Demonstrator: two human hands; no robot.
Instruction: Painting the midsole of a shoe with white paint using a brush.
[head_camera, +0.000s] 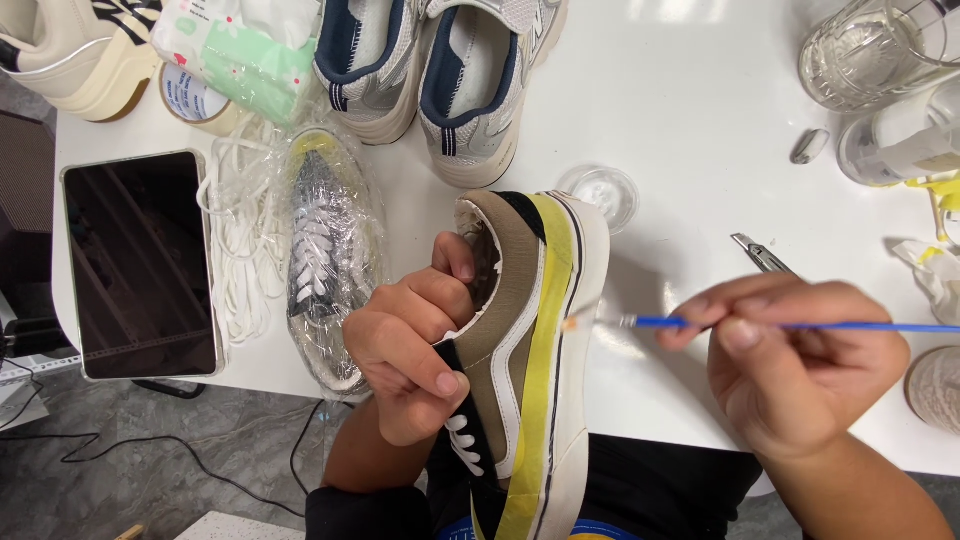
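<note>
My left hand (410, 350) grips a brown and black sneaker (520, 330) by its heel collar, fingers tucked inside the opening. The shoe lies on its side with a strip of yellow tape (545, 340) running along it above the white sole (580, 330). My right hand (800, 365) pinches a thin blue-handled paintbrush (800, 325), held level. Its small bristle tip (572, 322) touches the white sole's edge.
A second sneaker wrapped in clear film (325, 250) lies left of the held shoe, beside white laces (240, 230) and a dark tablet (140, 265). A grey pair of trainers (440, 70), a tissue pack (250, 55), a small clear dish (600, 192), a cutter (760, 255) and glass jars (870, 55) stand on the white table (680, 120).
</note>
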